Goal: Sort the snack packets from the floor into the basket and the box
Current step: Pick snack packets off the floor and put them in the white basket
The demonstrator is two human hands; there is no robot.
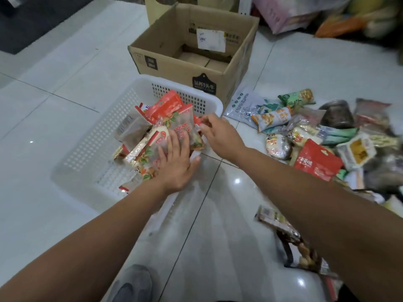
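Our left hand (174, 162) presses flat on the packets (139, 136) in the basket (91, 153); our right hand (218, 134) pinches the top packet (185, 127) by its corner. The box (174, 59) stands just beyond both.

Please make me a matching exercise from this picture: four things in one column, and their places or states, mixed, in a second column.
Things
1. cardboard box
2. white basket
3. red pouch
4. left hand

Places or states
A. in the pile on the floor
B. flat on packets in the basket
C. open, beyond the basket
D. holding several packets

Pairs: 1-C, 2-D, 3-A, 4-B
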